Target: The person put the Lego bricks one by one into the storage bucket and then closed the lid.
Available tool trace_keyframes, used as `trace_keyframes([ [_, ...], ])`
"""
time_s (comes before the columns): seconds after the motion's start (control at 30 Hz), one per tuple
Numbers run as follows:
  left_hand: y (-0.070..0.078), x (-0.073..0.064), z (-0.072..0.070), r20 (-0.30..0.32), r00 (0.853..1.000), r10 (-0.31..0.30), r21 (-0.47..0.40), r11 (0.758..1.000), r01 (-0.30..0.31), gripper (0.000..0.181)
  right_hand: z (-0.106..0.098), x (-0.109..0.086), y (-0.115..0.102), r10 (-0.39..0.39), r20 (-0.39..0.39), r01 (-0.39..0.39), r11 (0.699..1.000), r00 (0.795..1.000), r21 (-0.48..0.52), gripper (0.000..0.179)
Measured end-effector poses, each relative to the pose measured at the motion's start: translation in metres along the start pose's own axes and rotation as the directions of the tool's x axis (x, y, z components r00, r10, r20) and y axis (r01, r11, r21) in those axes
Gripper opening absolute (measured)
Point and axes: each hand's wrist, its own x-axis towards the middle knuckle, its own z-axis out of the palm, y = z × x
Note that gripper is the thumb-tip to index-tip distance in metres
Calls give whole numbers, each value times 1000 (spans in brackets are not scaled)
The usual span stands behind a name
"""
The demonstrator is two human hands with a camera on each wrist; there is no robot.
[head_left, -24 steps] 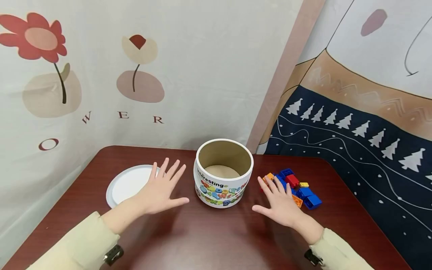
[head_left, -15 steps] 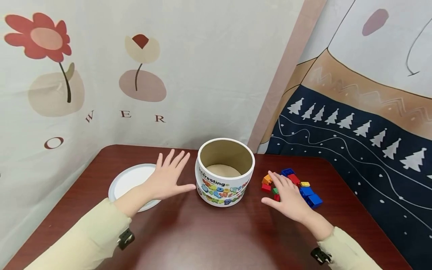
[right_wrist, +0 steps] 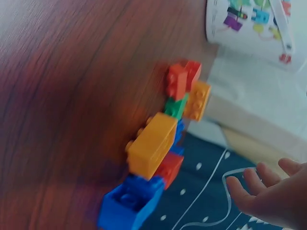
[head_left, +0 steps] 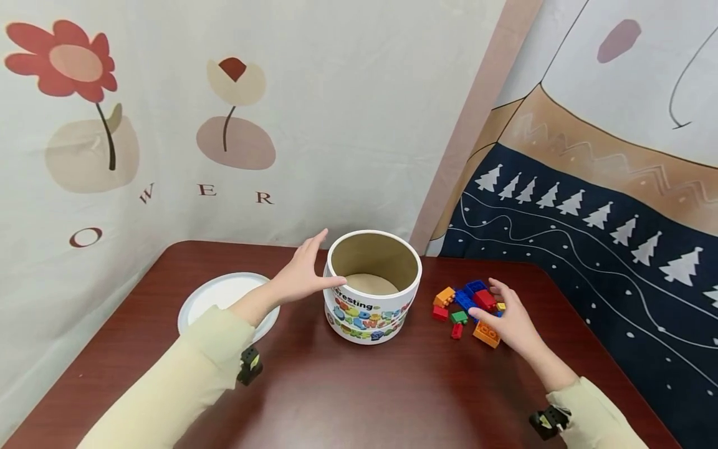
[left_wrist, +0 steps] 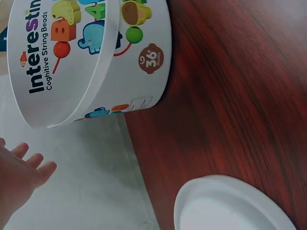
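Observation:
A white round bucket (head_left: 370, 321) with colourful print stands upright at the table's middle, its top uncovered and its inside bare. My left hand (head_left: 298, 277) is at its left rim, fingers spread and thumb pointing across the front. The left wrist view shows a gap between the fingers and the bucket (left_wrist: 139, 81). Over the right side of a pile of toy building bricks (head_left: 464, 299) hovers my right hand (head_left: 513, 321), thumb and fingers apart, holding nothing. Some bricks are hidden behind it. In the right wrist view an orange brick (right_wrist: 152, 143) lies nearest the camera.
A white round lid (head_left: 224, 299) lies flat left of the bucket, partly covered by my left forearm. The brown table (head_left: 359, 393) meets a printed cloth wall (head_left: 348, 125) at the back. A dark patterned cloth (head_left: 561, 249) hangs at the right.
My left hand has moved right and up, from over the lid to the bucket's rim. My right hand has shifted right across the bricks, uncovering those on the left.

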Motion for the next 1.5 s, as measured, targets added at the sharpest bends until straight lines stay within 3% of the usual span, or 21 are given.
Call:
trace_keyframes([
  [0.3,-2,13,12,-5,999,-42,-237,971,39,103,-14,0,32,159,-38,-159,987,987,-6,87],
  [0.47,-6,14,19,-9,999,-37,-297,954,33,101,-18,0,49,242,-34,-242,970,970,2,90],
  [0.83,-12,13,21,-19,998,-53,-246,968,47,93,-17,1,82,387,61,-391,919,920,57,87],
  [1.17,-11,12,24,-18,999,-51,-249,967,45,92,-14,-3,94,476,86,-482,871,875,90,79],
  [1.5,-10,10,22,-26,998,-51,-257,965,43,93,-12,-3,96,478,75,-484,856,875,182,75],
])
